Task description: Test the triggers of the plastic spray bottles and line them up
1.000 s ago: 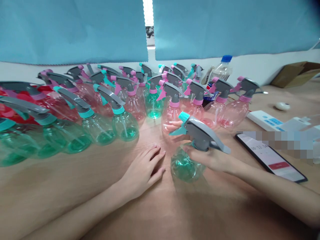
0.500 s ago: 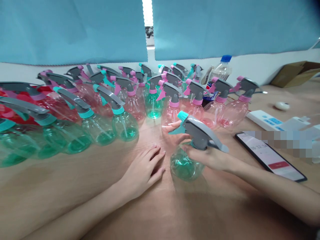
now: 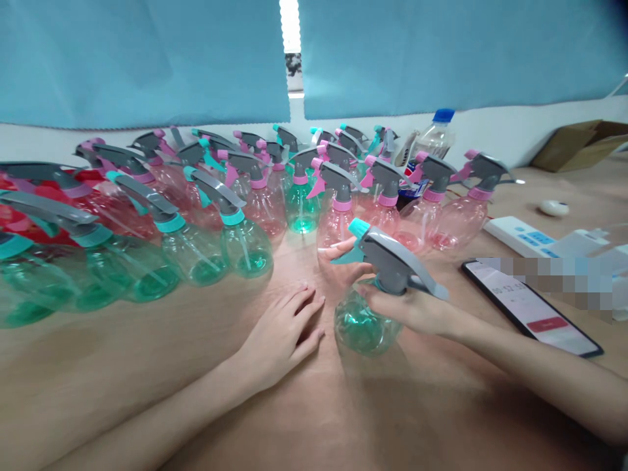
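Note:
Around the neck of a green spray bottle [image 3: 366, 324] my right hand [image 3: 409, 311] is closed. The bottle has a grey head with a teal nozzle and trigger, pointing left and away from me; it stands roughly upright over the table. My left hand [image 3: 282, 330] lies flat on the wooden table [image 3: 275, 418], holding nothing, its fingers stretched toward the bottle but apart from it. Just beyond my right hand stands a pink spray bottle [image 3: 338, 222]. Another green spray bottle [image 3: 245, 245] is beyond my left hand.
Several green and pink spray bottles line the left and back. On the right lie a phone [image 3: 530, 307] showing a timer, a white power strip [image 3: 520, 235] and a small white rounded object [image 3: 553, 208]. A blue-capped bottle [image 3: 436, 137] and a cardboard box [image 3: 579, 144] stand farther back.

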Demonstrator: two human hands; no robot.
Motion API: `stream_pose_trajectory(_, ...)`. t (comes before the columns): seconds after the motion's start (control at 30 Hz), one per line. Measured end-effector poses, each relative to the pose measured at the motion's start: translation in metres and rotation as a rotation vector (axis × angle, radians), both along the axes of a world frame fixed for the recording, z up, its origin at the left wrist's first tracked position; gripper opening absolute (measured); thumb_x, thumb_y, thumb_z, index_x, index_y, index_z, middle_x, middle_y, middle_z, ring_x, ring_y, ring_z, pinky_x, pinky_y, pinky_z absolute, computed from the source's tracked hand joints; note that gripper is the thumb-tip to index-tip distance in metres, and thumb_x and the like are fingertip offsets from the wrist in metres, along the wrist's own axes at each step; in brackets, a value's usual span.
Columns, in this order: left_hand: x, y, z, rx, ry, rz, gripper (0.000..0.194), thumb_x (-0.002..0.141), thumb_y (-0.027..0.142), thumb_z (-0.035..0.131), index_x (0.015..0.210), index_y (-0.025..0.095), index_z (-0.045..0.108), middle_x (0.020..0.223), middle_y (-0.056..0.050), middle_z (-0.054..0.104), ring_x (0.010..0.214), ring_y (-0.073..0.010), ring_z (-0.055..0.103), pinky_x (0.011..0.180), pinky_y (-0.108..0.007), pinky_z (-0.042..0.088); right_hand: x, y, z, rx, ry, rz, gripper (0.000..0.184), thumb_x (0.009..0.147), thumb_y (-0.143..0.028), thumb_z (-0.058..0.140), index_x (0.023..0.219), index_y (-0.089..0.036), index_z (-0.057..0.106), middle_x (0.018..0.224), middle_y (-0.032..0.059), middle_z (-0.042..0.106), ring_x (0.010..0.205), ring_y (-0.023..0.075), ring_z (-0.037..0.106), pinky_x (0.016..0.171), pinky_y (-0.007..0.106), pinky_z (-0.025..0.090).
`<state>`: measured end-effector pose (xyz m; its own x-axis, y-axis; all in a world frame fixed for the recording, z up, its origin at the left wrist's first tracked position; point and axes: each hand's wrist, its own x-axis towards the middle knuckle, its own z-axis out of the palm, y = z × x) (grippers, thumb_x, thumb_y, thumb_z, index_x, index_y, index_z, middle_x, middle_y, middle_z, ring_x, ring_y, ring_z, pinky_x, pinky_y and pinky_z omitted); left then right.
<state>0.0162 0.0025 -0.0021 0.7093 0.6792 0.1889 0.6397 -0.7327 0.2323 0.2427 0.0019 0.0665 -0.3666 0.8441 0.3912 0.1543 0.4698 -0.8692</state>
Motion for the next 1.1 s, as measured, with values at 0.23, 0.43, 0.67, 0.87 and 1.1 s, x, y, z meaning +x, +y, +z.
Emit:
stream_pose_trajectory(0.23, 0.000, 0.000, -0.001, 0.012, 0.013, -0.003, 0.043, 0.096, 0.033, 0.049, 0.134, 0.014, 0.049, 0.140, -0.016, 0.049, 0.133, -0.0308, 0.041, 0.108, -0.051, 0.036, 0.000, 0.000, 0.002, -0.022, -0.010, 0.003, 0.051, 0.067, -0.002, 0.047, 0.112, -0.025, 0.058, 0.116, 0.0011, 0.064, 0.080, 0.0121, 0.066, 0.071, 0.026, 0.056)
stream_pose_trajectory(0.43, -0.001, 0.000, -0.001, 0.012, 0.006, -0.005, 0.043, 0.096, 0.033, 0.048, 0.135, 0.015, 0.049, 0.140, -0.016, 0.050, 0.133, -0.0304, 0.041, 0.107, -0.052, 0.037, 0.000, -0.001, 0.002, -0.054, -0.052, -0.029, 0.043, 0.068, -0.008, 0.047, 0.106, -0.024, 0.057, 0.083, -0.0023, 0.064, 0.058, 0.0099, 0.055, 0.050, 0.022, 0.046)
stream_pose_trajectory(0.67, 0.000, 0.000, 0.000, 0.025, 0.009, -0.006, 0.041, 0.096, 0.032, 0.048, 0.131, 0.013, 0.051, 0.139, -0.018, 0.050, 0.132, -0.0318, 0.043, 0.105, -0.052, 0.040, -0.003, -0.002, 0.010, 0.000, -0.032, -0.031, 0.018, 0.067, -0.009, 0.047, 0.076, -0.024, 0.050, 0.070, -0.0034, 0.054, 0.059, 0.0099, 0.054, 0.056, 0.022, 0.049)
stream_pose_trajectory(0.87, 0.001, 0.000, 0.000, 0.031, 0.018, -0.010, 0.042, 0.096, 0.032, 0.047, 0.133, 0.012, 0.051, 0.139, -0.018, 0.050, 0.132, -0.0311, 0.042, 0.106, -0.051, 0.039, -0.004, -0.001, 0.017, 0.016, -0.037, -0.042, 0.015, 0.066, -0.010, 0.045, 0.074, -0.023, 0.044, 0.075, -0.0013, 0.054, 0.069, 0.0118, 0.057, 0.061, 0.023, 0.050)
stream_pose_trajectory(1.1, 0.000, 0.000, -0.001, 0.041, 0.014, -0.014, 0.041, 0.096, 0.032, 0.047, 0.132, 0.012, 0.051, 0.139, -0.018, 0.049, 0.132, -0.0308, 0.042, 0.106, -0.052, 0.038, -0.003, -0.002, 0.016, 0.052, -0.052, -0.061, 0.013, 0.068, -0.011, 0.047, 0.074, -0.023, 0.045, 0.068, -0.0040, 0.049, 0.056, 0.0088, 0.047, 0.050, 0.021, 0.042)
